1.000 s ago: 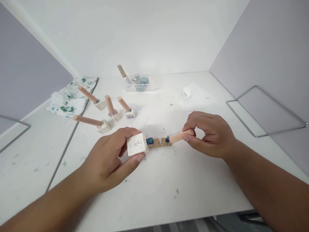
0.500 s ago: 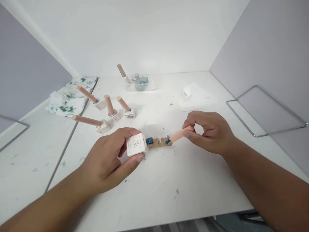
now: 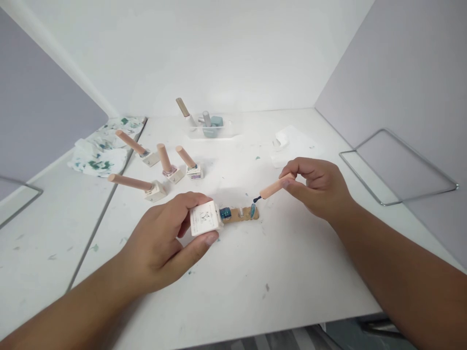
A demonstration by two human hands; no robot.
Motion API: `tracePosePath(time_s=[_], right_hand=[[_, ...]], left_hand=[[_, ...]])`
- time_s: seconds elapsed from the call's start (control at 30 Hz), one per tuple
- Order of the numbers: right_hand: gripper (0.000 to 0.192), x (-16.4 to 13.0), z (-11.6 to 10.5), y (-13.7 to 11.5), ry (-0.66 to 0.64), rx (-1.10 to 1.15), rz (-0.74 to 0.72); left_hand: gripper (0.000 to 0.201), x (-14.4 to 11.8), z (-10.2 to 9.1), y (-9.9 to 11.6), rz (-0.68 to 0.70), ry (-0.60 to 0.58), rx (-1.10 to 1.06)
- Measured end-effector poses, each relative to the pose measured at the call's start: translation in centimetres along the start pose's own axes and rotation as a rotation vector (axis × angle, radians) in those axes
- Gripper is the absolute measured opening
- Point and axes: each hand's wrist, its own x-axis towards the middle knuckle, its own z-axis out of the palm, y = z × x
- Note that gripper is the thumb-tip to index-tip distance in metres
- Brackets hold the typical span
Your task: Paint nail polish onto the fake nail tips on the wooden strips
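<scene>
My left hand (image 3: 171, 238) is closed round a square white nail polish bottle (image 3: 205, 218), tipped so its blue-green neck (image 3: 225, 213) points right. Between the thumb and fingers of my right hand (image 3: 317, 187) is the pink handle of a nail polish brush (image 3: 275, 186). Its dark tip hangs just above a blue-green painted nail tip (image 3: 253, 210), apart from it. That nail tip stands at the right end of a brown strip (image 3: 239, 219) on the table. A small clear or silvery piece (image 3: 241, 212) stands mid-strip.
Several pink-capped bottles (image 3: 164, 158) stand at the left. Behind them is a clear tray (image 3: 215, 137) with bottles. A stained tissue (image 3: 97, 158) lies far left, white paper (image 3: 292, 146) at back right. Wire frames (image 3: 399, 165) flank the white table (image 3: 237, 282).
My right hand has lifted the brush up and slightly right, off the right-hand nail tip. My left hand and the bottle have hardly moved.
</scene>
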Motion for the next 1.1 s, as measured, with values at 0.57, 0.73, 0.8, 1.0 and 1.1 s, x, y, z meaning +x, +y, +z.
tracePosePath(time_s=[0.57, 0.73, 0.8, 1.0, 1.1], right_hand=[[0.014, 0.0, 0.3, -0.6, 0.037, -0.056, 0.101], [0.014, -0.5, 0.4, -0.9, -0.086, 0.026, 0.027], [0.015, -0.6, 0.4, -1.1, -0.116, -0.014, -0.005], [0.018, 0.0, 0.4, -0.6, -0.03, -0.069, 0.096], [0.017, 0.2, 0.4, -0.2, 0.009, -0.05, 0.127]], left_hand=[[0.025, -0.2, 0.1, -0.1, -0.04, 0.001, -0.017], [0.021, -0.1, 0.1, 0.2, -0.063, 0.029, -0.023], [0.02, -0.1, 0.2, 0.4, -0.07, 0.039, -0.022], [0.023, -0.2, 0.2, 0.2, -0.082, 0.02, -0.026], [0.025, -0.2, 0.0, 0.0, -0.059, 0.003, -0.022]])
